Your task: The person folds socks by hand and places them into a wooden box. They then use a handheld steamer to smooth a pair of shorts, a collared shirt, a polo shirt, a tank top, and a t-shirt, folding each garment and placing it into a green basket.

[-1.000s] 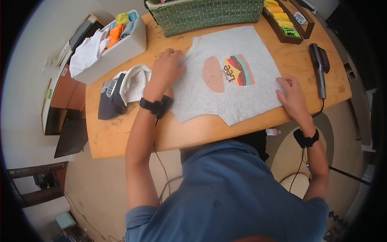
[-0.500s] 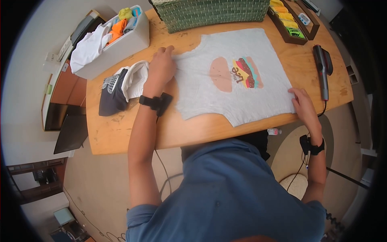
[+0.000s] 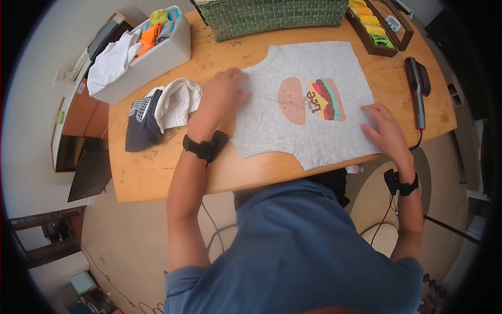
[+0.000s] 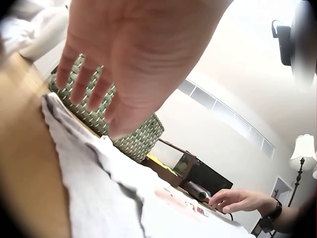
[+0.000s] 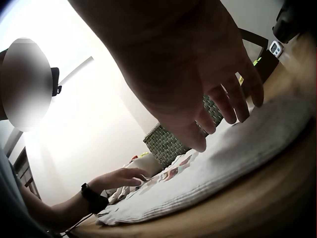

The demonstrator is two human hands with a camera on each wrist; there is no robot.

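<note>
A light grey sleeveless top [image 3: 261, 120] with a burger print lies spread flat on the wooden table, its neck end towards the left. The left hand [image 3: 222, 97] is over the neck and shoulder edge; in the left wrist view that hand [image 4: 129, 64] has its fingers apart, holding nothing, above the cloth [image 4: 99, 198]. At the hem end is the right hand [image 3: 385, 128], fingers loosely bent. The right wrist view shows this hand [image 5: 198, 94] just over the cloth [image 5: 233, 158] with nothing gripped; whether its fingertips touch is unclear.
A white and dark cap-like bundle [image 3: 145, 125] lies left of the left hand. Behind stand a white bin [image 3: 151, 65] of clothes, a green woven basket [image 3: 277, 21] and a brown box [image 3: 384, 49] with yellow items. A corded styling tool [image 3: 417, 94] lies at the right.
The top has shifted slightly right and towards the body, and lies flatter at its neck end. The left hand has moved a little right; the right hand has come off the hem corner.
</note>
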